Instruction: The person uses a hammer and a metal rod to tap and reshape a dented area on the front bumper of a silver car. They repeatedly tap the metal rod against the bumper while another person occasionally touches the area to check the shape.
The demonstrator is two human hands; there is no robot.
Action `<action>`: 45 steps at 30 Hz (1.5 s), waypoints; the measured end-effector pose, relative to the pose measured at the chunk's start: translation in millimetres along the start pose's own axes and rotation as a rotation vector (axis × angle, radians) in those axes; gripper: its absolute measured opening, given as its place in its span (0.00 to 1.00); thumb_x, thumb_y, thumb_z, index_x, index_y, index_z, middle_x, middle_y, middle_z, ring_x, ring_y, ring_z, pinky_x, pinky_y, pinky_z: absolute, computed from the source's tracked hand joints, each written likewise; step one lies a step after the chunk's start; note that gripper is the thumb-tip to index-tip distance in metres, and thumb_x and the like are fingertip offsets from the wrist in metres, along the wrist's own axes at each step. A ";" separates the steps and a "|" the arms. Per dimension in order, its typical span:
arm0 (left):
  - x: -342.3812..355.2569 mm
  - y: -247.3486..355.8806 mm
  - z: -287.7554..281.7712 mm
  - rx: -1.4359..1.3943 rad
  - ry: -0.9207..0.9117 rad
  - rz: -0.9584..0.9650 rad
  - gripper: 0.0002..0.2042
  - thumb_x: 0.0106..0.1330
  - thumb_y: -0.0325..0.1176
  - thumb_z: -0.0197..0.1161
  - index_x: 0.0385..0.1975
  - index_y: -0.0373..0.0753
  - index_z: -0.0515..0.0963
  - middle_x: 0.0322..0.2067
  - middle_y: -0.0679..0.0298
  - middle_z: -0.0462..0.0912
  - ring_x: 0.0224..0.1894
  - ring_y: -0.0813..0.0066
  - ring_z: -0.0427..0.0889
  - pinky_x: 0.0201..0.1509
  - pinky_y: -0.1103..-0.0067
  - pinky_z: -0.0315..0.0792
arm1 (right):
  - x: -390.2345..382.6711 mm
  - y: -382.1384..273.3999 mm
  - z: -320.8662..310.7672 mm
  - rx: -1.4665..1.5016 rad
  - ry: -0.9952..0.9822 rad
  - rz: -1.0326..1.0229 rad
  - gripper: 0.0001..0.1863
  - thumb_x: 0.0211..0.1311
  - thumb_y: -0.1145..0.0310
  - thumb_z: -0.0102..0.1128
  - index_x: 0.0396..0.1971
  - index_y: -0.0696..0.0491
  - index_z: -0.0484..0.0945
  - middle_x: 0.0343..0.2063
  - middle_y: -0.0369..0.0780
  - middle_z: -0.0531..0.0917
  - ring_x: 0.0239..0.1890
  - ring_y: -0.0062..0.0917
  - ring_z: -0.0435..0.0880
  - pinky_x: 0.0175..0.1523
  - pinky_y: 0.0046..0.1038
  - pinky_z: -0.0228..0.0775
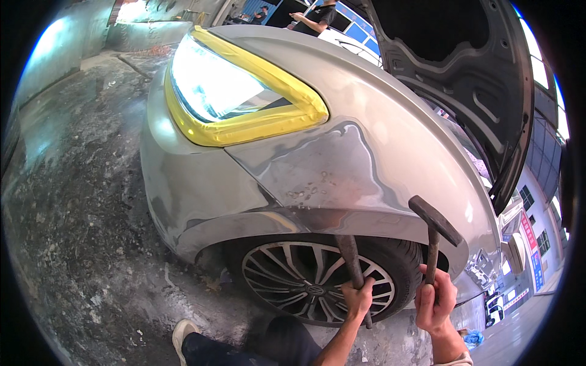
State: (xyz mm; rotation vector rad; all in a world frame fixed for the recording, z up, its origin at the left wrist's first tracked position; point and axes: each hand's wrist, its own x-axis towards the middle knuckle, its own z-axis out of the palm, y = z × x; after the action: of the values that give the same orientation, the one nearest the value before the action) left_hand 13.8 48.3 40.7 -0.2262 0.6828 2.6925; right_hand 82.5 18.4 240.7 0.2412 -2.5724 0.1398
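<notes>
My left hand [359, 297] is wrapped round a dark metal bar [349, 259]. The bar's upper end meets the lip of the wheel arch [366, 222], and I cannot tell how far it reaches behind it. To the right, my right hand [437, 302] grips the handle of a hammer [434, 221], head up and apart from the panel in front of the arch's rear. Above the arch, the car's beige fender [390, 134] has a sanded, bare-metal patch [329, 161] with small pitted marks near its lower edge.
Yellow tape [268, 125] frames the bright headlight [213, 79]. The spoked wheel [314, 290] sits behind the bar. A raised hood [482, 91] stands at upper right. Two people [314, 18] are in the background. Stained concrete floor [91, 232] lies at left.
</notes>
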 end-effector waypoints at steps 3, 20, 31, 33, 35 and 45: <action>0.3 -2.8 0.9 -0.006 -0.002 -0.004 0.19 0.57 0.29 0.65 0.08 0.37 0.65 0.11 0.76 0.65 0.16 0.87 0.64 0.20 0.77 0.56 | 17.3 -10.6 -1.3 -0.038 -0.026 -0.081 0.15 0.64 0.75 0.56 0.48 0.67 0.75 0.26 0.43 0.83 0.20 0.27 0.80 0.28 0.25 0.70; 4.0 -7.9 2.6 0.020 0.009 0.056 0.19 0.57 0.32 0.65 0.11 0.32 0.64 0.11 0.72 0.64 0.18 0.84 0.64 0.23 0.72 0.59 | 128.2 -84.1 18.4 -0.374 -0.205 -0.434 0.41 0.50 0.86 0.59 0.70 0.53 0.66 0.19 0.35 0.67 0.16 0.24 0.68 0.18 0.26 0.62; 0.1 2.6 4.4 0.021 0.036 0.112 0.20 0.59 0.32 0.65 0.11 0.32 0.63 0.11 0.73 0.63 0.18 0.84 0.64 0.23 0.73 0.57 | 109.4 -95.7 6.4 -0.402 -0.166 -0.546 0.34 0.52 0.85 0.56 0.64 0.62 0.69 0.23 0.41 0.76 0.18 0.27 0.73 0.21 0.27 0.64; -0.3 3.8 5.0 0.019 0.032 0.112 0.20 0.59 0.32 0.65 0.11 0.32 0.63 0.11 0.73 0.63 0.18 0.84 0.64 0.23 0.73 0.58 | 112.8 -87.9 16.6 -0.411 -0.096 -0.476 0.44 0.39 0.86 0.61 0.66 0.54 0.70 0.20 0.34 0.70 0.14 0.21 0.67 0.16 0.25 0.58; -1.1 4.4 4.8 0.013 0.031 0.131 0.20 0.59 0.32 0.65 0.11 0.32 0.63 0.11 0.73 0.63 0.18 0.84 0.64 0.23 0.73 0.58 | 114.6 -85.0 22.7 -0.390 -0.130 -0.472 0.44 0.39 0.86 0.61 0.67 0.54 0.70 0.19 0.33 0.69 0.14 0.21 0.65 0.16 0.26 0.57; 2.9 -6.9 6.9 0.018 0.045 0.129 0.18 0.58 0.33 0.66 0.14 0.30 0.67 0.13 0.69 0.68 0.19 0.81 0.66 0.24 0.72 0.60 | 115.1 -97.2 39.0 -0.403 -0.113 -0.430 0.43 0.39 0.83 0.64 0.66 0.55 0.71 0.18 0.33 0.68 0.15 0.21 0.65 0.16 0.24 0.61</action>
State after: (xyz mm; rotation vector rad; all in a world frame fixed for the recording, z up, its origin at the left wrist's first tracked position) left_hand 13.3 58.2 43.1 -0.2472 0.7595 2.8094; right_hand -14.1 -99.0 273.9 0.6488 -2.5224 -0.5564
